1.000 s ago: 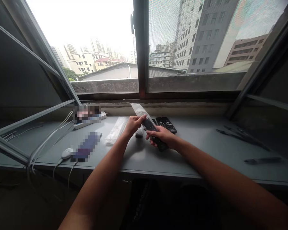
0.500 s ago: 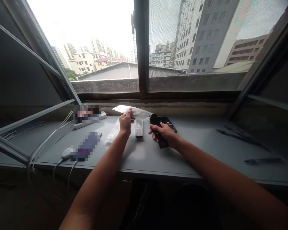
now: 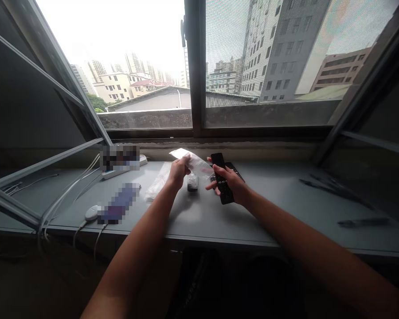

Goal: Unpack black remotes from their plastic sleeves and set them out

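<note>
A clear plastic bag [image 3: 197, 163] is pinched between the thumb and fingers of my left hand [image 3: 179, 172], its far end reaching toward the right hand. My right hand [image 3: 232, 182] grips a black remote control [image 3: 222, 179], held tilted with its buttons facing up. Behind that hand another black remote [image 3: 234, 170] lies on the desk, partly hidden. Between my hands sits a wrapped dark remote [image 3: 192, 184], its far part covered by the bag. More crumpled clear bags [image 3: 158, 184] lie left of my left hand.
On the left of the grey desk [image 3: 199, 226] are a blurred-out phone [image 3: 119, 204], a white round charger [image 3: 92, 213], a power strip [image 3: 142, 160] and loose cables [image 3: 61, 199]. A pen [image 3: 362, 223] and thin black items [image 3: 335, 192] lie at right. Metal frames flank the window.
My left hand and the bag have moved a little right. The remote in my right hand now shows whole, its far end out from the bag, and some right-hand fingers have spread.
</note>
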Available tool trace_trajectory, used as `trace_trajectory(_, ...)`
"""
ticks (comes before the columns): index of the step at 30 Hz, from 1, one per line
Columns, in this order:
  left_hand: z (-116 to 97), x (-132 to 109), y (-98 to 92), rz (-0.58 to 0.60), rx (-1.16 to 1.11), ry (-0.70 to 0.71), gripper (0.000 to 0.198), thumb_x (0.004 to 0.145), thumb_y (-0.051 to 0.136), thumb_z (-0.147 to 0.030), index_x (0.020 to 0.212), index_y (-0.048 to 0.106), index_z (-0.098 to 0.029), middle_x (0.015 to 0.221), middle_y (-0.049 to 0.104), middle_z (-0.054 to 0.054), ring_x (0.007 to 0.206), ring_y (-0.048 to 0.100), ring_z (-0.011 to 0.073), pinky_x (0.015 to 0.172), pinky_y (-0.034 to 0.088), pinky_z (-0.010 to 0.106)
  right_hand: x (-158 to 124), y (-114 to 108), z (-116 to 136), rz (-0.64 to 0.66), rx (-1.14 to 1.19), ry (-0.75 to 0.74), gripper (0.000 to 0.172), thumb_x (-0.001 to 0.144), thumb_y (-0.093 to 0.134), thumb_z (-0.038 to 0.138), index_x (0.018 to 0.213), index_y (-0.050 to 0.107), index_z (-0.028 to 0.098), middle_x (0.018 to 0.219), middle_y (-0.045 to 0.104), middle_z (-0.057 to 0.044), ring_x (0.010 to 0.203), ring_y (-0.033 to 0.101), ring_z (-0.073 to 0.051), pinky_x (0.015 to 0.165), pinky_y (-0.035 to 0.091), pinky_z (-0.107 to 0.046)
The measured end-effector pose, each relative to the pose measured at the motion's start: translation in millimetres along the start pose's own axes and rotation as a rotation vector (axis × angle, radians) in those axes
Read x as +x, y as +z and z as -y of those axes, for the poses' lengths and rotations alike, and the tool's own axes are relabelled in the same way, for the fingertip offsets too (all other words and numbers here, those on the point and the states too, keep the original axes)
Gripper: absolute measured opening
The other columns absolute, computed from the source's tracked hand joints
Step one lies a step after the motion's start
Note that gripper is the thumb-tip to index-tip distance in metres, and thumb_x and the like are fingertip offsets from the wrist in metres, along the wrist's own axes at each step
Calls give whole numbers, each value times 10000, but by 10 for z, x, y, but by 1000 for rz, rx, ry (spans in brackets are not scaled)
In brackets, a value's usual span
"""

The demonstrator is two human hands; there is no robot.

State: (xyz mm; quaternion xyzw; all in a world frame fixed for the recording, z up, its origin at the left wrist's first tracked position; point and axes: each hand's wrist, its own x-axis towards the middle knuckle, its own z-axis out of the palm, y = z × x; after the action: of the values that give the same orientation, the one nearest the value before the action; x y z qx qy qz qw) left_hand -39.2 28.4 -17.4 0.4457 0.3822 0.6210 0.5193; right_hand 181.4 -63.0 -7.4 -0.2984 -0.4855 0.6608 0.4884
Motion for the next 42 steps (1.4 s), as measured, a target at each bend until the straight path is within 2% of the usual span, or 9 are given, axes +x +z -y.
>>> trace_trajectory(5, -7, -60, 30, 85, 21, -43, 353, 826, 835, -415, 686, 603, -189, 627, 570, 12, 508, 473, 107, 498, 352, 275, -72, 56, 22, 166, -92, 77, 647, 957, 857, 540, 1503, 668, 249, 1181, 831, -130, 666, 816, -224, 426, 532, -242)
trace_trajectory(10, -24, -33, 7, 99, 9, -78, 290, 786, 840, -388, 925, 795, -137, 900, 788, 114, 748, 716, 204, 649, 515, 280, -124, 115, 59, 221, -237, 146, 553, 923, 890, 554, 1298, 811, 154, 1021, 856, -136, 576, 756, -169, 464, 563, -224)
trace_trajectory(13, -21, 26, -53, 39, -19, -71, 357, 836, 797, -421, 1037, 836, -128, 1032, 828, 142, 895, 766, 239, 747, 565, 288, -142, 136, 62, 274, -258, 168, 551, 906, 905, 558, 1271, 827, 152, 1139, 854, -151, 626, 782, -179, 472, 582, -227)
trace_trajectory(19, 7, 104, -168, -37, -26, -95, 358, 928, 744, -422, 1102, 837, -122, 1168, 837, 163, 969, 773, 240, 763, 581, 279, -138, 140, 9, 370, -301, 223, 514, 904, 914, 538, 1280, 831, 196, 1311, 822, -155, 723, 831, -228, 468, 601, -252)
trace_trajectory(27, -8, 169, -216, -101, -102, -107, 311, 976, 678, -390, 1104, 809, -139, 1105, 851, 137, 855, 761, 205, 744, 577, 284, -165, 122, 53, 505, -325, 282, 556, 936, 881, 553, 1387, 805, 238, 1562, 696, -135, 779, 851, -224, 488, 597, -224)
trace_trajectory(30, -38, 159, -209, -106, -117, -125, 318, 1005, 630, -366, 1113, 817, -132, 1124, 850, 137, 838, 749, 193, 722, 560, 275, -176, 123, 74, 575, -342, 307, 542, 943, 869, 563, 1375, 816, 239, 1461, 761, -128, 823, 860, -243, 517, 606, -225)
trace_trajectory(33, -85, 134, -191, -110, -153, -163, 326, 1023, 582, -321, 1108, 822, -117, 1153, 846, 146, 831, 739, 183, 720, 555, 273, -183, 131, 97, 608, -350, 337, 585, 940, 876, 553, 1414, 802, 219, 1188, 852, -117, 789, 854, -244, 525, 599, -221)
trace_trajectory(36, -128, 116, -180, -112, -184, -183, 329, 1028, 556, -295, 1080, 822, -108, 1146, 845, 152, 837, 739, 191, 727, 564, 286, -194, 143, 125, 647, -369, 367, 589, 952, 870, 529, 1427, 796, 189, 982, 859, -92, 742, 844, -228, 528, 578, -199)
trace_trajectory(42, -133, 128, -195, -102, -188, -180, 291, 1029, 610, -355, 1060, 785, -125, 1035, 834, 130, 787, 740, 189, 691, 573, 284, -195, 164, 103, 568, -367, 306, 597, 928, 886, 548, 1411, 809, 205, 1174, 859, -132, 851, 856, -262, 523, 589, -218)
